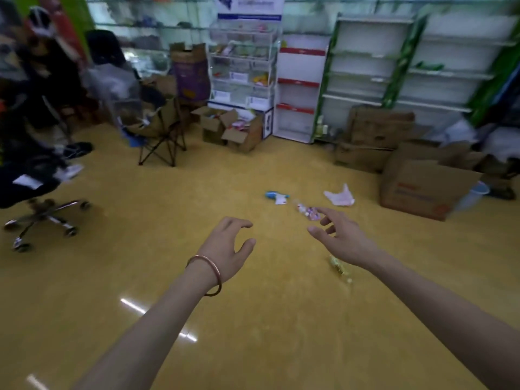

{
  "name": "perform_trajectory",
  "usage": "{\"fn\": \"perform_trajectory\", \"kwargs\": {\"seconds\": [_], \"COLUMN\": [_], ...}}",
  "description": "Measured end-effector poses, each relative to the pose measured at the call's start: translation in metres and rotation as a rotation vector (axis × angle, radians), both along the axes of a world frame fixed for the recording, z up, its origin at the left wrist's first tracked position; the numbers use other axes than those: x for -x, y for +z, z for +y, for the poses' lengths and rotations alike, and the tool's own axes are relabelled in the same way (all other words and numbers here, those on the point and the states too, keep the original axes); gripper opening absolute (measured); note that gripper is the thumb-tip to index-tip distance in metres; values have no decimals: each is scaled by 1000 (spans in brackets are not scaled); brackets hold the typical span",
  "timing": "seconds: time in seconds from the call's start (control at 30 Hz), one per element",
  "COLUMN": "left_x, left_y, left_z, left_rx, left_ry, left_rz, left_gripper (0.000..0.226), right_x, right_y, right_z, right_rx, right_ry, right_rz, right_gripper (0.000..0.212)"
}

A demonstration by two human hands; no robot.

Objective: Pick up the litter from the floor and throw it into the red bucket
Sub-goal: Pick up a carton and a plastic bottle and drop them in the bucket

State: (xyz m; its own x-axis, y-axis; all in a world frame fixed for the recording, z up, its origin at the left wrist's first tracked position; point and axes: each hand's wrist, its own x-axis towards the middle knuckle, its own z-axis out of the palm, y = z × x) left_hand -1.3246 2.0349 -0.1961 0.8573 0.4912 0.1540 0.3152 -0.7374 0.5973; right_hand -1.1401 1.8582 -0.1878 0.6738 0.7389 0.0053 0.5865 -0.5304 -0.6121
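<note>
Reaching with spread fingers and empty, the right hand [342, 239] nears a crinkly wrapper [309, 213], probably light and slippery, best pinched mid-body; the left hand [229, 249] hovers open.

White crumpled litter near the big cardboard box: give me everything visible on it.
The white crumpled litter looks like thin plastic or paper with a faint pink tinge, bunched, one corner sticking up. It lies on the yellow floor, apart from the cardboard box to its right. Neither hand touches it. Finer detail is blurred.
</note>
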Motion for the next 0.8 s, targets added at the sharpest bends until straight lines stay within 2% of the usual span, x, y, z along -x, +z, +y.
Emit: {"fn": "perform_trajectory", "kwargs": {"seconds": [0.3, 0.47, 0.8], "left_x": [-146, -193, -279], "left_y": [13, 6, -21], "left_z": [17, 24, 81], "left_rx": [-59, -111, -72], "left_ry": [-8, -5, -6], "left_rz": [38, 49, 42], "left_gripper": [41, 41, 39], "right_x": [-124, -171, -249], "right_y": [16, 10, -11], "right_z": [-5, 1, 64], "right_rx": [-11, 12, 70], "right_ry": [-21, -30, -23], "right_rz": [-58, -62, -57], "right_gripper": [64, 67, 69]}}
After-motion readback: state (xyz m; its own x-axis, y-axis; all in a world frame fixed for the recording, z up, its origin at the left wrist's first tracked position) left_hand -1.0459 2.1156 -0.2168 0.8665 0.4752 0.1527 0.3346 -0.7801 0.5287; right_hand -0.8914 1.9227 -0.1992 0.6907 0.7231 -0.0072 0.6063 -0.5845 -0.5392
